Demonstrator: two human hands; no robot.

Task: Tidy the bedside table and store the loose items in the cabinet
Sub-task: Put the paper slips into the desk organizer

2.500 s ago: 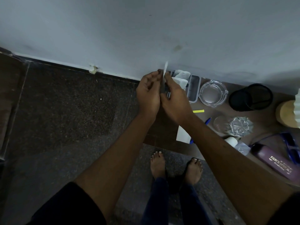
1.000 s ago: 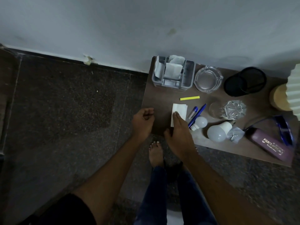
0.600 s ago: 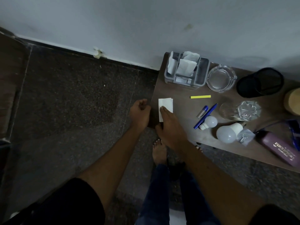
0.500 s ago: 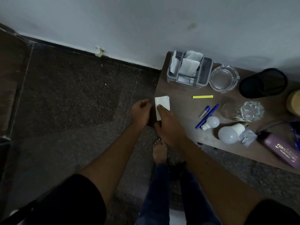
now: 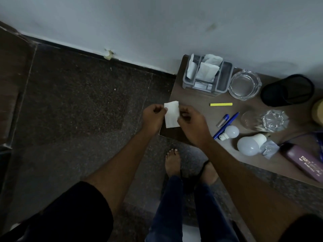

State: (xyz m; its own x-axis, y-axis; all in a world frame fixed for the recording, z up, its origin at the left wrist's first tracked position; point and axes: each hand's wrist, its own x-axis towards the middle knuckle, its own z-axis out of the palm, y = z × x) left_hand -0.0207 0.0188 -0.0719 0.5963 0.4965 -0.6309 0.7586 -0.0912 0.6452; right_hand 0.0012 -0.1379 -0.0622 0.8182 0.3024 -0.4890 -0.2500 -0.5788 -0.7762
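A small white folded tissue (image 5: 172, 114) is held up over the left edge of the brown bedside table (image 5: 197, 103). My left hand (image 5: 153, 117) pinches its left edge and my right hand (image 5: 191, 123) pinches its right edge. A grey organiser (image 5: 225, 79) with several white tissues stands at the table's back left corner. Loose on the table lie a yellow highlighter (image 5: 221, 104), a blue pen (image 5: 227, 124), a small blue capped item (image 5: 222, 120), a small bulb (image 5: 230, 132) and a larger bulb (image 5: 250, 144).
A glass ashtray (image 5: 244, 87), a black mesh cup (image 5: 287, 90), a clear glass lying on its side (image 5: 264, 120), a purple bottle (image 5: 307, 162) and a crumpled clear wrapper (image 5: 270, 148) also sit on the table. Dark speckled floor (image 5: 83, 109) lies left; my feet (image 5: 173, 161) stand by the table's front edge.
My right hand slid the tissue leftwards to the table's edge, then both hands lifted it off the table. Before that, both hands were up at the grey organiser.
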